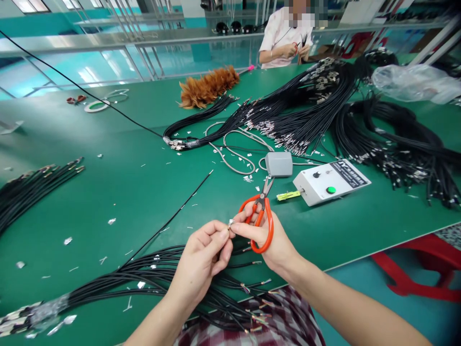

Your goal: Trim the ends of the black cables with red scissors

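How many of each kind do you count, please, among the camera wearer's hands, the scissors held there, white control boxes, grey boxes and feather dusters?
Wearer's hands: 2 (left hand, right hand)
Orange-handled scissors: 1
White control box: 1
Grey box: 1
Feather duster: 1
Total: 6

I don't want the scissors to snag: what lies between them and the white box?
In the head view, a yellow strip lies between the scissors and the white box, jutting from the box.
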`<state>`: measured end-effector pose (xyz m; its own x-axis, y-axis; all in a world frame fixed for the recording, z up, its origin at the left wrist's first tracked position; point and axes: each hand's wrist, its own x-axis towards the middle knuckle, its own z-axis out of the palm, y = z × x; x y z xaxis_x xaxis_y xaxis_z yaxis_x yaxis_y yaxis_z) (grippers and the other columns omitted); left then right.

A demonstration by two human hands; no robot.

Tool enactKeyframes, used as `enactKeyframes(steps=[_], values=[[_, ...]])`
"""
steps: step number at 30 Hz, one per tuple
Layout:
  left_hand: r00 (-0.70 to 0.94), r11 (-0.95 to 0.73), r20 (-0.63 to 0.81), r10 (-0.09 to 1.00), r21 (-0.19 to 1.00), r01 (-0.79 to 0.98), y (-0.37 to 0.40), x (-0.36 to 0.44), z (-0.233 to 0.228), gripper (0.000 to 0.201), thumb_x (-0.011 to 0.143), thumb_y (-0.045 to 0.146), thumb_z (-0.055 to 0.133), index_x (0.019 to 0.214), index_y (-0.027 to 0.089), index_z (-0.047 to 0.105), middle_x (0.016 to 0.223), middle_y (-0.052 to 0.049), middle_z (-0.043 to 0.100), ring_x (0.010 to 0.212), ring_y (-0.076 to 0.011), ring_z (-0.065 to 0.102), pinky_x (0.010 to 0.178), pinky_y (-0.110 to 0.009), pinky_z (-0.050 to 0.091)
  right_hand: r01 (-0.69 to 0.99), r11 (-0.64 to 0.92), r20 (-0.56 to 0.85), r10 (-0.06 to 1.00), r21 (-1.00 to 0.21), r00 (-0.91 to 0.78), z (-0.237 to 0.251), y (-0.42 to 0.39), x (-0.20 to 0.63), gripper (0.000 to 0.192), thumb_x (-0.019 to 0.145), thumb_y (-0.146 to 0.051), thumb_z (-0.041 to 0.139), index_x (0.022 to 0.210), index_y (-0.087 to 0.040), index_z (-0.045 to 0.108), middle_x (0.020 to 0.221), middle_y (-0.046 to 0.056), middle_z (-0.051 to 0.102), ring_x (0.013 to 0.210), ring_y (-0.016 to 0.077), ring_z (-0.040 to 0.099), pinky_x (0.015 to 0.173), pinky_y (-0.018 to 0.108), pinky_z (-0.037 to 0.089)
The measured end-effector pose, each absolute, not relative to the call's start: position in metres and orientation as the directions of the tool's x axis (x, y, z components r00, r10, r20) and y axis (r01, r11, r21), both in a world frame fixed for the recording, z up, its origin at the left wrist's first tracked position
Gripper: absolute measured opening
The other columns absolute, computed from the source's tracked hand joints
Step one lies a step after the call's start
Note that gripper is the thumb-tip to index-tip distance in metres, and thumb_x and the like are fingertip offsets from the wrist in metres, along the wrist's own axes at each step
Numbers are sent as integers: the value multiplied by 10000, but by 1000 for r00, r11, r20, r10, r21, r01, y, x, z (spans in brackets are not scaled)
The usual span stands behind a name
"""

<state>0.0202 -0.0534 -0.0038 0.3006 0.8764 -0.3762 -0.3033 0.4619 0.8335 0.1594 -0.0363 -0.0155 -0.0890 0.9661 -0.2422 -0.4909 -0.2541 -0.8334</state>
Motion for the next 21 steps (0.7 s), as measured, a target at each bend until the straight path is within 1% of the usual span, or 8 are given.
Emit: enactKeyframes(steps=[3,6,8,9,12,16,21], values=[[221,401,-352,909,883,-242,-56,26,-6,213,845,348,657,801,157,574,519,55,503,403,-24,294,374,-136,169,-485,-206,-216,976,-850,-35,-16,-36,159,340,587,-123,796,736,-194,499,670,-58,667,644,97,614,686,233,498],[79,295,-285,955,935,-198,-57,30,-11,248,771,342,740,834,166,577,615,52,522,462,-32,393,402,-123,254,-490,-155,-192,981,-858,25,-16,-37,157,342,583,-94,758,728,-203,467,656,-66,656,628,92,595,656,225,490],[11,244,-245,969,956,-162,-57,32,-14,260,742,326,764,819,161,579,632,52,528,459,-30,414,406,-127,283,-488,-130,-175,983,-863,47,-16,-38,156,338,588,-97,743,727,-208,455,648,-70,650,622,92,589,647,226,488],[3,236,-238,971,961,-145,-57,33,-15,251,748,326,756,804,156,582,622,52,532,439,-28,410,399,-133,287,-483,-122,-169,984,-867,54,-16,-38,156,335,592,-100,737,729,-209,452,646,-71,648,621,93,588,646,227,487],[63,268,-262,963,955,-131,-56,33,-14,224,803,339,699,788,143,592,574,39,562,386,-33,412,383,-149,293,-460,-122,-165,985,-880,55,-16,-38,155,338,597,-105,731,740,-212,444,649,-72,647,609,93,585,633,229,484],[185,359,-324,928,911,-204,-54,29,-5,254,841,357,650,734,137,582,525,23,582,351,-36,414,381,-154,288,-445,-146,-177,984,-884,30,-17,-37,154,329,614,-125,720,738,-220,430,648,-66,648,585,105,597,630,251,498],[378,543,-442,814,811,-220,-46,18,1,284,808,382,678,715,128,592,474,19,571,284,-15,329,338,-166,152,-437,-199,-175,980,-877,-95,-19,-35,161,317,629,-137,749,755,-218,470,681,-59,653,632,119,630,702,281,516]])
